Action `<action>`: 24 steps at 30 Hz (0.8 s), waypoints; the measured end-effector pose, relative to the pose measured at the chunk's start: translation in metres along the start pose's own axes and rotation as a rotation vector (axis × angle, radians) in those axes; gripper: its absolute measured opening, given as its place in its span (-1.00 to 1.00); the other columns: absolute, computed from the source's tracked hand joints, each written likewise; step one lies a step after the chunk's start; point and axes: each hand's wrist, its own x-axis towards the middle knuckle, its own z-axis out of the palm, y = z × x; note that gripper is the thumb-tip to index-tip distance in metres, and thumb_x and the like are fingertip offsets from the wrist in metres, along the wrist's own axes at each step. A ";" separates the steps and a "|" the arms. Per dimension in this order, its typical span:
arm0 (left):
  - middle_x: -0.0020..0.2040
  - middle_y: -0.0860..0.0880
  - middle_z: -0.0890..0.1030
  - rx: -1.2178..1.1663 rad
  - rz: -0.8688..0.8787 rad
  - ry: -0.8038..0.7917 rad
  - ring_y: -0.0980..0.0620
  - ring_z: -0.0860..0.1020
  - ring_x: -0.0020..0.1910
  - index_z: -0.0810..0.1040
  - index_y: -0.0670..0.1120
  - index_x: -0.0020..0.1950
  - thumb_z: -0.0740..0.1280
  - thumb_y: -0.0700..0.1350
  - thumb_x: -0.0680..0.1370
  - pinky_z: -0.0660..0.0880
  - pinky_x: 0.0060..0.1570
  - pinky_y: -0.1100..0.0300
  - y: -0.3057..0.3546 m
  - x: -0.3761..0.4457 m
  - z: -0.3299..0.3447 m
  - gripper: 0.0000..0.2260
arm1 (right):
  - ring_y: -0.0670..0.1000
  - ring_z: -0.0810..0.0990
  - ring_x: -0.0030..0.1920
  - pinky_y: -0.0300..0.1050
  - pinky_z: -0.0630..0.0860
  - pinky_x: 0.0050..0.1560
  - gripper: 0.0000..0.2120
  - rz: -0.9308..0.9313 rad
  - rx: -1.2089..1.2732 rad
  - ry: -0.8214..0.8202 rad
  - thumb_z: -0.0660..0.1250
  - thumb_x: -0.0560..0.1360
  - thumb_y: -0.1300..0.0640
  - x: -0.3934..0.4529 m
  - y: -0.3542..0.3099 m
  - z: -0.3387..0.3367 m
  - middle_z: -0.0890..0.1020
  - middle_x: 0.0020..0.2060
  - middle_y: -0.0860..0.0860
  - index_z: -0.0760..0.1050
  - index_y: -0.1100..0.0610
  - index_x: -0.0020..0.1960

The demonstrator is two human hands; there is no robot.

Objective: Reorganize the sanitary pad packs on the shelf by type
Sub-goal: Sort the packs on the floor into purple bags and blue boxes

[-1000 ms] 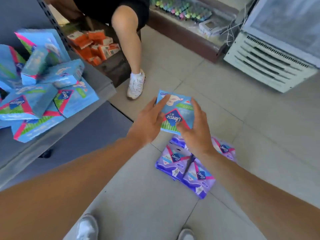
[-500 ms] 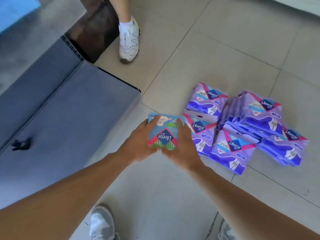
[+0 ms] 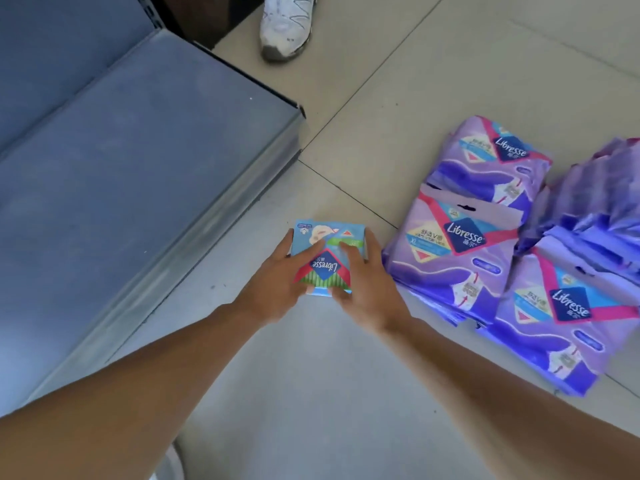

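Sorting step in hand, by the look of it: a small square light-blue plastic pad pack with a green band point(image 3: 327, 258) held low over the pale tiled floor point(image 3: 381, 98), just left of the pile of purple plastic pad packs point(image 3: 460, 251) lying on the tiles. Left hand point(image 3: 277, 289) gripping the pack's left side, thumb laid across the front, fingers curled behind. Right hand point(image 3: 363, 289) gripping the right side, forefinger and thumb clamped on front and lower edge. Cannot tell whether the pack's underside touches the floor yet.

Next move, as a guess: setting the blue pack down as the start of its own group, apart from the purple pile, or lifting it onto the bare grey metal shelf board point(image 3: 138, 150) at the left; either way, keeping the types separate and the front upward.

Readable: "Libresse" in white on a dark blue diamond, upside down on the blue pack, upright on three purple packs; "XL" and Chinese characters on the purple ones, too small elsewhere.

Beyond the shelf's far corner, a white trainer point(image 3: 285, 26).
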 end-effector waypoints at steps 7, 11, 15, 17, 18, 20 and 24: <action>0.56 0.07 0.03 0.114 0.037 -0.007 0.18 0.37 0.30 0.15 0.17 0.53 0.36 -0.21 0.57 0.32 0.08 0.62 -0.006 -0.003 0.003 -0.35 | 0.07 0.41 0.39 -0.22 0.47 0.16 -0.39 0.004 -0.121 -0.055 0.27 0.59 -0.01 -0.008 -0.003 -0.001 -0.16 0.56 0.09 0.07 -0.02 0.54; 0.58 0.06 -0.07 0.181 0.024 -0.007 0.11 0.38 0.39 0.10 0.23 0.54 0.33 -0.18 0.58 0.42 0.20 0.37 -0.002 0.003 -0.003 -0.35 | 0.10 0.36 0.43 -0.16 0.47 0.20 -0.38 0.000 -0.155 -0.050 0.27 0.59 -0.01 -0.002 -0.008 -0.007 -0.16 0.56 0.11 0.06 -0.01 0.55; 0.59 0.00 -0.19 0.283 -0.037 -0.031 0.05 0.36 0.41 0.03 0.23 0.56 0.29 -0.14 0.61 0.36 0.28 0.27 0.007 -0.003 0.000 -0.35 | 0.15 0.35 0.43 -0.10 0.43 0.26 -0.38 0.041 -0.186 -0.086 0.27 0.59 0.01 -0.006 -0.010 -0.008 -0.17 0.56 0.16 0.05 0.01 0.55; 0.59 0.00 -0.22 0.304 -0.031 -0.033 0.03 0.34 0.42 0.00 0.23 0.56 0.28 -0.16 0.61 0.36 0.27 0.27 0.009 -0.006 -0.002 -0.34 | 0.17 0.34 0.44 -0.08 0.41 0.29 -0.36 0.043 -0.223 -0.082 0.26 0.60 0.02 -0.005 -0.014 -0.006 -0.18 0.55 0.19 0.02 0.03 0.57; 0.58 0.00 -0.24 0.310 -0.041 -0.041 0.02 0.31 0.44 -0.02 0.23 0.56 0.28 -0.16 0.61 0.34 0.28 0.27 0.009 -0.006 -0.003 -0.33 | 0.20 0.32 0.45 -0.06 0.39 0.31 -0.34 0.058 -0.255 -0.098 0.25 0.60 0.02 -0.005 -0.017 -0.003 -0.19 0.55 0.21 -0.02 0.05 0.58; 0.58 -0.03 -0.28 0.341 -0.076 -0.069 -0.02 0.19 0.51 -0.04 0.18 0.57 0.30 -0.11 0.60 0.27 0.36 0.23 0.013 -0.008 -0.005 -0.32 | 0.27 0.23 0.48 -0.02 0.32 0.38 -0.29 0.084 -0.320 -0.149 0.25 0.60 0.06 -0.006 -0.023 -0.003 -0.23 0.53 0.27 -0.09 0.09 0.59; 0.57 -0.08 -0.30 0.487 -0.076 -0.003 -0.11 -0.14 0.56 -0.08 0.12 0.59 0.30 -0.03 0.58 0.16 0.46 0.08 0.039 -0.008 -0.022 -0.29 | 0.26 0.11 0.52 0.02 0.31 0.40 -0.29 0.036 -0.424 -0.146 0.24 0.56 0.19 -0.002 -0.034 -0.034 -0.18 0.54 0.26 -0.09 0.14 0.58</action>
